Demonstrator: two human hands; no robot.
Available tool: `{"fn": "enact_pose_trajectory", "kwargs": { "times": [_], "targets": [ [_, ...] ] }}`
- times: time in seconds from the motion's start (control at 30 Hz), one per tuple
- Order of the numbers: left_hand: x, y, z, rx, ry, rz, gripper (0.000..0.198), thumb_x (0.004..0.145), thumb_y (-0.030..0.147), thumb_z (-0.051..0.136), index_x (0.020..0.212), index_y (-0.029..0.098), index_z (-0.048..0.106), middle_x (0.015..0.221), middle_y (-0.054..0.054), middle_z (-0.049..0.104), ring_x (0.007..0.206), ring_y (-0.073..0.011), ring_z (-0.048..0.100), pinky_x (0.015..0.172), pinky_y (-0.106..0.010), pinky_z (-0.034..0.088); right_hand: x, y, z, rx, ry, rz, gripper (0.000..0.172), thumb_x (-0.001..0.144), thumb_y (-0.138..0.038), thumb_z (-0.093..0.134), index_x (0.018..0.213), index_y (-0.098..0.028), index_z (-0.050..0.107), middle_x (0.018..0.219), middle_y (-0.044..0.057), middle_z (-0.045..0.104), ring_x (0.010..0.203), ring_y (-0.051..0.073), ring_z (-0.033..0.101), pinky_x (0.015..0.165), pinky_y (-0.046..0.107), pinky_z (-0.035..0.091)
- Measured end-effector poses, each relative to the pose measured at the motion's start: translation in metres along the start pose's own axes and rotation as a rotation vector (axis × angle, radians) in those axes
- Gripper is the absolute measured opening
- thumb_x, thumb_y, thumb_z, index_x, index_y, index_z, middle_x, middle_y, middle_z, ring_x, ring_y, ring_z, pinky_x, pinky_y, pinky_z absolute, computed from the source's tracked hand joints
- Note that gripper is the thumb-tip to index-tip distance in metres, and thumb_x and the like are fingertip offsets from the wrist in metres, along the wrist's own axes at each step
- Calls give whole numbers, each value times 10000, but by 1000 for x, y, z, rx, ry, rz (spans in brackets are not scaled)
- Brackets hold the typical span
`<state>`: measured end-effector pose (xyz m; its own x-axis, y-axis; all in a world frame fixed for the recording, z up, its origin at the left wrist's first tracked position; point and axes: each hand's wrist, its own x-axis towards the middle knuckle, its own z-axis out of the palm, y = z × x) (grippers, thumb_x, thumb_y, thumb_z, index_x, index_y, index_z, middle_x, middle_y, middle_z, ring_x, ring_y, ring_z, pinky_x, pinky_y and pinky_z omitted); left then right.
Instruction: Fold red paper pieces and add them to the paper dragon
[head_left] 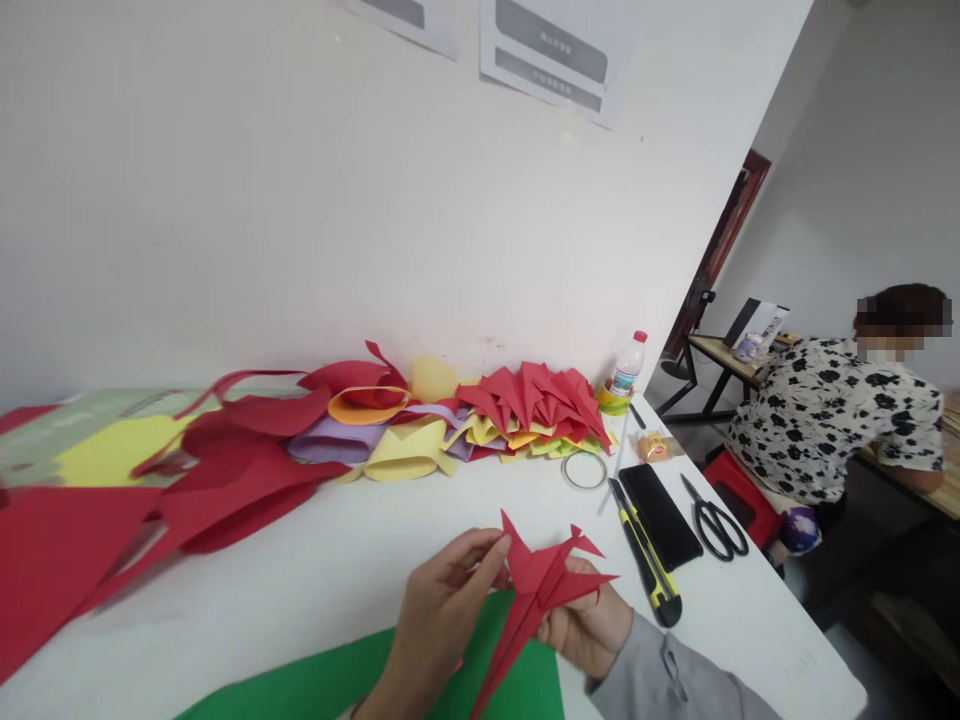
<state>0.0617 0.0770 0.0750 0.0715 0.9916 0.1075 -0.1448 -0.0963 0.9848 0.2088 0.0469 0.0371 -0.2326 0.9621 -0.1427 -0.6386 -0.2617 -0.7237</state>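
Note:
A folded red paper figure (536,580) with several pointed ends is held up between my two hands, above a green sheet (315,668) on the white table. My left hand (450,590) pinches one of its upper points between thumb and fingers. Lower on the right, my right hand (589,620) grips the folded body from behind, its fingers partly hidden by the red paper. One long narrow point hangs down toward the bottom edge of the view.
Behind my hands lie red folded pieces (536,400) and rolled coloured paper (401,450). On the right are a tape roll (584,470), a utility knife (649,560), a black phone-like slab (660,515), scissors (716,520) and a bottle (628,365). Another person (817,420) sits beyond.

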Motion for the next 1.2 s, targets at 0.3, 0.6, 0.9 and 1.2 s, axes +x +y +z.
{"fn": "enact_pose_trajectory", "kwargs": {
  "times": [0.3,0.6,0.9,1.2],
  "targets": [
    [-3,6,0,-35,1,-38,259,650,425,727,629,178,655,554,11,669,540,-163,634,539,-252,557,-6,-6,13,-100,-62,-28,246,599,-296,865,663,-110,718,500,-4,587,432,66,466,457,182,356],
    [-1,5,-7,286,67,246,322,735,418,661,967,196,633,915,-67,718,787,-233,704,658,-339,601,1,-9,-2,-116,24,-168,255,525,-239,893,687,-163,710,544,0,634,580,185,633,667,331,519],
    [-30,15,6,881,-143,1329,232,889,214,488,1024,182,674,977,-51,743,988,-206,625,1020,-376,371,-3,-14,-13,4,78,-110,330,470,-135,906,733,-141,706,649,8,706,615,104,642,604,179,478],
    [-30,5,10,946,-231,1213,278,864,380,559,1073,239,677,1115,-54,716,1098,-226,589,1108,-404,269,-4,-20,-3,7,98,-143,391,403,-53,881,714,-182,682,558,-35,668,557,156,652,541,227,475]
  ]
}}
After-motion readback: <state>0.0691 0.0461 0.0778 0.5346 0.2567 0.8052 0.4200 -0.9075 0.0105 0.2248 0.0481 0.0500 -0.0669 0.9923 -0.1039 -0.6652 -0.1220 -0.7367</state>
